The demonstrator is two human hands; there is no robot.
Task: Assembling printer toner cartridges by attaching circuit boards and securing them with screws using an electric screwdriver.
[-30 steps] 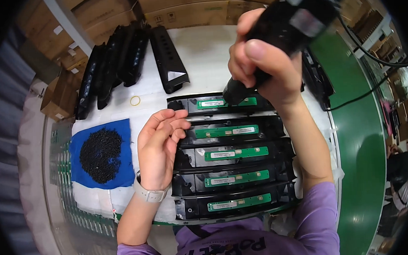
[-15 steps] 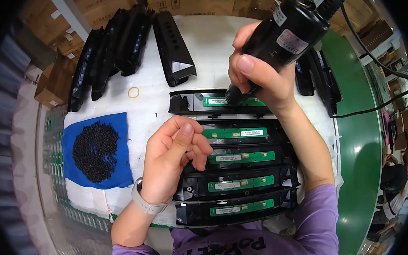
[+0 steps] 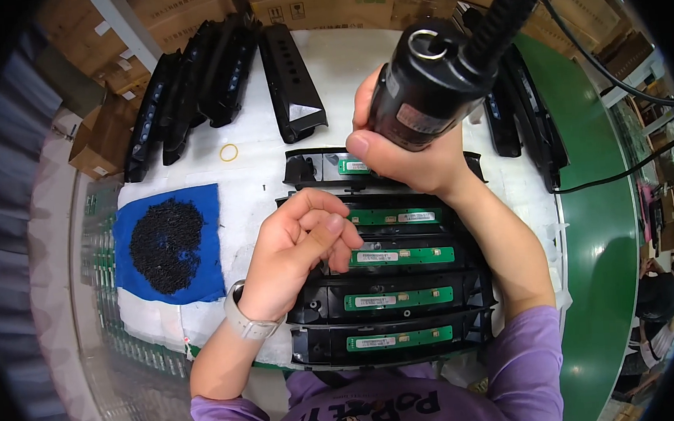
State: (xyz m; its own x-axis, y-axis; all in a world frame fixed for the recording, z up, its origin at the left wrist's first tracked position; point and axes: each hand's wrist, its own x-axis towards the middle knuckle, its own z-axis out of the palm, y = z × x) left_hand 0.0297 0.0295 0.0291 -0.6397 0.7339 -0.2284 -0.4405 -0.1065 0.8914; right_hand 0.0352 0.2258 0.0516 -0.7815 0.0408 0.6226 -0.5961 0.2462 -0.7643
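Note:
My right hand is wrapped round a black electric screwdriver, held nearly upright with its cord end toward me. Its tip is hidden behind the hand, over the farthest black plastic housing, which has a green circuit board inside. Several more housings with green circuit boards lie in rows nearer to me. My left hand hovers over the left part of these rows, fingers curled and thumb against the fingertips. Whatever those fingers hold, if anything, is hidden. Left of it, a heap of small black screws lies on a blue cloth.
Black housings lean together at the far left, with a single housing beside them. More housings lie at the right near a black cable. A yellow rubber band lies on the white sheet. Cardboard boxes line the back.
The screwdriver has swung from a slant to a more upright position and shifted left with my right hand. My left hand has moved slightly right, its fingers still curled.

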